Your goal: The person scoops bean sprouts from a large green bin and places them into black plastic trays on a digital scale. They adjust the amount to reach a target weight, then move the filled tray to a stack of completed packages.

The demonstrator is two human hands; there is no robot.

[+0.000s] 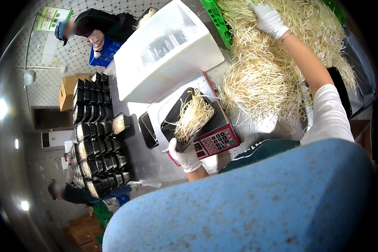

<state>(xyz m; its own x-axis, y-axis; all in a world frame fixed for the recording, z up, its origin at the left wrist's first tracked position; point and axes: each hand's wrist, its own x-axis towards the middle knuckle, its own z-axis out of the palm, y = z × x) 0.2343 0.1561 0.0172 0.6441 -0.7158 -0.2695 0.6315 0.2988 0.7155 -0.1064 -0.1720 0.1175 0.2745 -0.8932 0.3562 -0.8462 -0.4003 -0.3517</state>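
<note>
My left hand (185, 157), in a white glove, grips the near corner of a black plastic tray (167, 125), its thumb over the rim. A clump of pale bean sprouts (193, 118) lies in this tray, some strands hanging over its edge. The tray rests tilted across the plate of a red electronic weighing scale (215, 143) with a keypad. My right hand (268, 19), also white-gloved, reaches into the far part of a large sprout heap (261, 85). Its fingertips are partly hidden among the strands, so its grasp is unclear.
A white foam box (173, 67) holding clear plastic stands behind the scale. Stacked sprout-filled black trays (94, 104) line the metal table's (148, 168) far left. A green crate (219, 23) borders the heap. Two people (94, 23) work beyond, one near a blue crate (105, 52).
</note>
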